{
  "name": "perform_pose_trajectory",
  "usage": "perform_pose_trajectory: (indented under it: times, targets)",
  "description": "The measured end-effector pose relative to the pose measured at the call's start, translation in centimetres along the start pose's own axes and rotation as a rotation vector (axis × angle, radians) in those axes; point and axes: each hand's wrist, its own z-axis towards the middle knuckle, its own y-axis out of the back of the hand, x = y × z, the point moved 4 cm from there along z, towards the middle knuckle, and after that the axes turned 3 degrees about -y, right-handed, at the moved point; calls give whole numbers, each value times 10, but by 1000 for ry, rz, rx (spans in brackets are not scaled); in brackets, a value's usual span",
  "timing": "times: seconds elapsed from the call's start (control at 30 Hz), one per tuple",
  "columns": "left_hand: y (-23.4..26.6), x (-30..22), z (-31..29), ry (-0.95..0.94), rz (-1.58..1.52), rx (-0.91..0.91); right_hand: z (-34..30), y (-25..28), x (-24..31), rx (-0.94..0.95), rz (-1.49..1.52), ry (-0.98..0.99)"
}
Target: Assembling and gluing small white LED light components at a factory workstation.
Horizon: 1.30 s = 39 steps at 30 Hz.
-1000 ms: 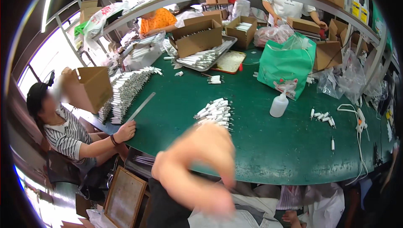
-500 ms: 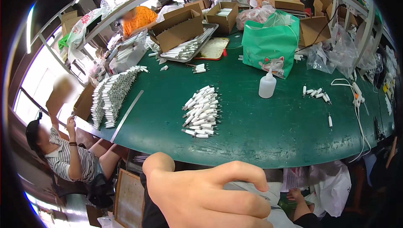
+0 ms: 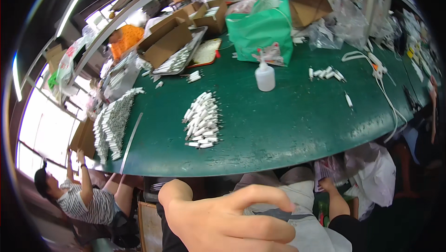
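My left hand (image 3: 227, 217) fills the bottom middle, very near the camera. Its fingers point right, bent and apart, with nothing visible between them; the lower part of the hand is cut off. My right hand (image 3: 326, 184) is low at the right, below the table edge beside a white plastic bag (image 3: 371, 182). Its fingers are too small to make out. Both hands are away from the green table (image 3: 260, 131). On it lies a pile of small white cylinders (image 3: 203, 119) with metal tips. A white squeeze bottle (image 3: 265, 77) stands upright behind the pile.
A metal ruler (image 3: 132, 143) lies beside stacked white cylinders (image 3: 111, 124). A green bag (image 3: 260, 31), a metal tray (image 3: 179, 57) and cardboard boxes (image 3: 167, 41) stand farther back. A white cable (image 3: 383, 87) runs at the right. A seated person (image 3: 88, 201) is at the left.
The view has shifted and turned, so the table and its things appear farther left. My left hand keeps nearly the same pose; my right hand appears higher. The seated person's arms have moved.
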Motion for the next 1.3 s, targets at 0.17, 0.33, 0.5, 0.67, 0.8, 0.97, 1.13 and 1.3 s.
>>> perform_pose_trajectory:
  times: [0.17, 0.33, 0.5, 0.67, 0.8, 0.97, 1.13, 1.3]
  targets:
    - [-25, 15, 7, 292, -145, -92, -20, 2, -20, -25, 41, -40]
    - [-33, 23, 5, 306, -223, 101, -40, 2, -37, -43, 23, -111]
    - [-71, 47, -36, 641, -88, 283, -39, 8, -74, -81, 123, -153]
    - [-85, 63, -119, 845, 85, 327, -39, 11, -81, -114, 192, -169]
    - [-84, 76, -147, 1001, 252, 244, -45, 4, -91, -133, 225, -268]
    - [-98, 92, -167, 1108, 258, 237, -2, -15, -100, -495, 7, -114]
    - [-100, 89, -177, 1050, 336, 370, -25, -5, 21, -561, 146, -255]
    - [-116, 90, -183, 910, 357, 714, -27, -37, 48, -467, 137, -225]
